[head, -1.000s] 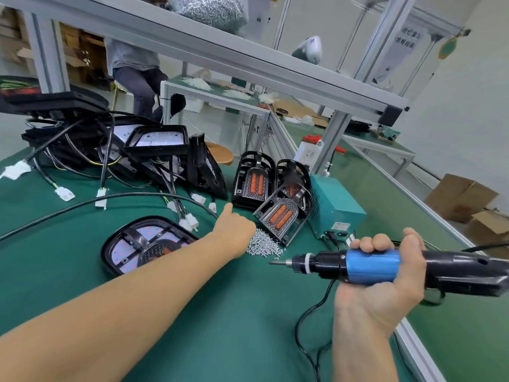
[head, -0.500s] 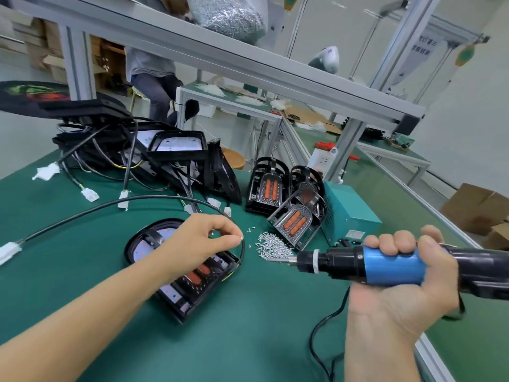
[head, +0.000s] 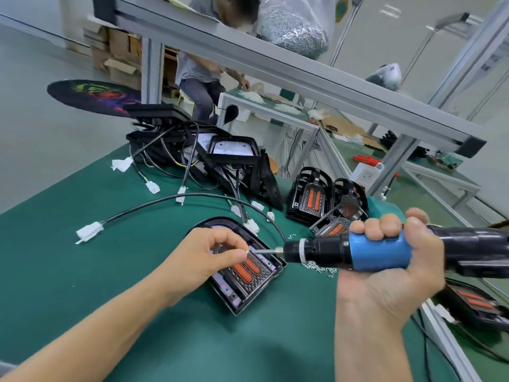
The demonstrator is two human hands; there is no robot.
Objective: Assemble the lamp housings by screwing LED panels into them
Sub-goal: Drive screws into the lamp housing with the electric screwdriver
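The right hand (head: 385,274) has its grip wrapped fully round the blue-and-black electric screwdriver (head: 380,253), held level with its metal bit (head: 265,251) pointing left. The left hand (head: 209,260) pinches a small silver screw (head: 248,251) between thumb and forefinger, right at the bit's tip. Both meet just above the black plastic lamp housing (head: 248,282), which lies flat on the green desk (head: 82,271) with its LED panel and two orange strips facing up. A loose heap of silver screws (head: 319,267) lies just right of the housing, under the screwdriver. Further back, more black housings with trailing cables and white connectors (head: 214,161) sit piled up.
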